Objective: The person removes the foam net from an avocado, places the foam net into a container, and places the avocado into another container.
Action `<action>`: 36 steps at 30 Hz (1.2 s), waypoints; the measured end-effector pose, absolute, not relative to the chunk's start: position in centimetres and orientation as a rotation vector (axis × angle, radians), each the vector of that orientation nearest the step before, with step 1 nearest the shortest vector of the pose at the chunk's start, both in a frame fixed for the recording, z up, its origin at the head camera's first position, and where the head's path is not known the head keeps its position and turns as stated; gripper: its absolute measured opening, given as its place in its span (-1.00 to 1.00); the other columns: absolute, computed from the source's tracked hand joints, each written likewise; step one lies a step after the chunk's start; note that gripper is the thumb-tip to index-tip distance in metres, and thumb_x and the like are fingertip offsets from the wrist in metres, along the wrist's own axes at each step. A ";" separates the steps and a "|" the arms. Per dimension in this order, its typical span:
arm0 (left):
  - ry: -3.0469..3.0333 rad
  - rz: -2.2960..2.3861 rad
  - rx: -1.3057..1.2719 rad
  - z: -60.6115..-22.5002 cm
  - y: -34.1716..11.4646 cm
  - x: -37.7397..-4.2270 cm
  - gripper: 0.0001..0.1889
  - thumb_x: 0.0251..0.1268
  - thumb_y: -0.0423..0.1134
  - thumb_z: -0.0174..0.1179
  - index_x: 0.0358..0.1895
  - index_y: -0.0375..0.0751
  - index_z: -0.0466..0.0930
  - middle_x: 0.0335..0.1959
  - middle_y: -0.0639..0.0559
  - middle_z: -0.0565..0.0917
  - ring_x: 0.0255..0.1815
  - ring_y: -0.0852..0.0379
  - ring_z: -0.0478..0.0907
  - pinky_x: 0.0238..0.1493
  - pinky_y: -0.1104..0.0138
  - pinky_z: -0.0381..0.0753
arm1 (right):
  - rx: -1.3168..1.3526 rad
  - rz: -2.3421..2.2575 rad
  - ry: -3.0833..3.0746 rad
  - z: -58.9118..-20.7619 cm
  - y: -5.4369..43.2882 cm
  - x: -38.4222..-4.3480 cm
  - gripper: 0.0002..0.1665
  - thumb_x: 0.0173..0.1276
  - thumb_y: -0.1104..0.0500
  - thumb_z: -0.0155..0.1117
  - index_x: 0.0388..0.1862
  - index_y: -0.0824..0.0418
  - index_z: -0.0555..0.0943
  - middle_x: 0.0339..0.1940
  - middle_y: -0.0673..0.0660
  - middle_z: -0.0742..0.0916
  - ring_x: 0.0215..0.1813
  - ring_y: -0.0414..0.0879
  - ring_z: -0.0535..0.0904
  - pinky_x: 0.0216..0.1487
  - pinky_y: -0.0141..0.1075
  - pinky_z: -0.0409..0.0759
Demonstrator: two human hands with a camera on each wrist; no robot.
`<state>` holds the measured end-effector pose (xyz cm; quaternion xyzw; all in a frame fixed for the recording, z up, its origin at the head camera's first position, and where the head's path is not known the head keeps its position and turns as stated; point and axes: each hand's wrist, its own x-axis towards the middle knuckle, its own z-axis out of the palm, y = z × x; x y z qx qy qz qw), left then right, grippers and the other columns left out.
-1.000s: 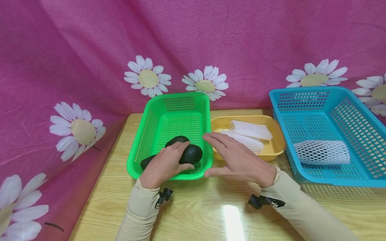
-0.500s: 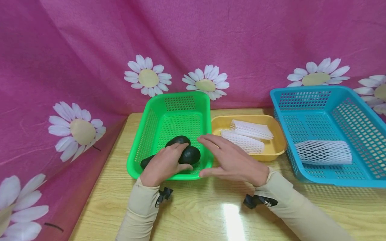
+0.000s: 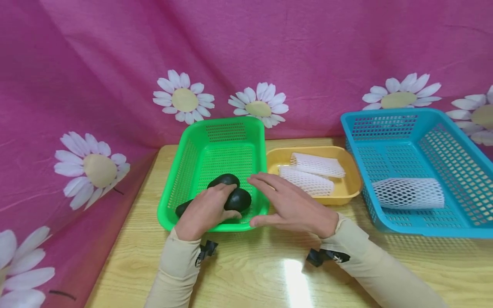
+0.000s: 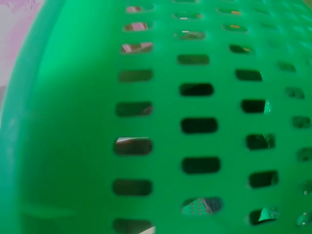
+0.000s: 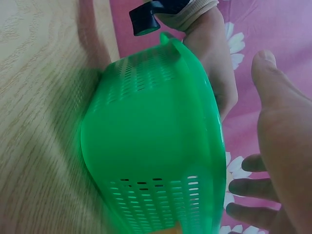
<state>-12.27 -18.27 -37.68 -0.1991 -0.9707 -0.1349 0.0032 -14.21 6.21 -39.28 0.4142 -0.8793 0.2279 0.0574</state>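
In the head view my left hand [image 3: 204,214] reaches into the green basket [image 3: 171,182], its fingers and thumb curled round a dark, smooth avocado [image 3: 238,200]. Behind that one lies another avocado [image 3: 223,181], and part of a third dark avocado [image 3: 182,208] shows left of the hand. The left wrist view is filled by the perforated green basket wall [image 4: 73,146], which hides the hand's work. My right hand [image 3: 290,205] hovers over the basket's right rim, fingers extended and thumb apart, holding nothing. In the right wrist view its fingers [image 5: 253,189] are beyond the rim.
A yellow basin [image 3: 346,188] with two white foam net sleeves [image 3: 317,164] stands right of the green basket. Farther right, a blue basket [image 3: 400,231] contains a net sleeve [image 3: 423,193] with something dark inside. A pink flowered cloth [image 3: 308,51] hangs behind the wooden table [image 3: 250,273].
My right hand has moved left, from beside the green basket to over its right rim. My left hand has stayed on the avocado. The head view has shifted slightly.
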 end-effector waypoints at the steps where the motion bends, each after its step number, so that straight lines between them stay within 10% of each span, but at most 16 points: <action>1: -3.045 -0.420 -0.624 -37.6 -18.3 -12.2 -0.25 0.08 -0.02 0.58 0.32 -0.29 0.58 0.21 -0.17 0.72 0.15 -0.12 0.73 0.15 0.01 0.73 | 1.255 0.693 -2.670 -39.3 6.2 -14.2 0.13 0.31 -0.54 0.19 0.64 0.09 0.26 0.60 0.09 0.42 0.61 0.04 0.35 0.60 0.00 0.40; 36: -3.167 -0.499 -0.605 -37.6 -18.7 -12.6 -0.30 0.13 -0.08 0.56 0.29 -0.37 0.58 0.18 -0.18 0.74 0.16 -0.09 0.71 0.22 0.07 0.69 | 1.274 0.658 -2.682 -39.5 6.3 -14.3 0.08 0.37 -0.53 0.11 0.62 0.13 0.28 0.58 0.11 0.45 0.60 0.04 0.37 0.62 0.00 0.37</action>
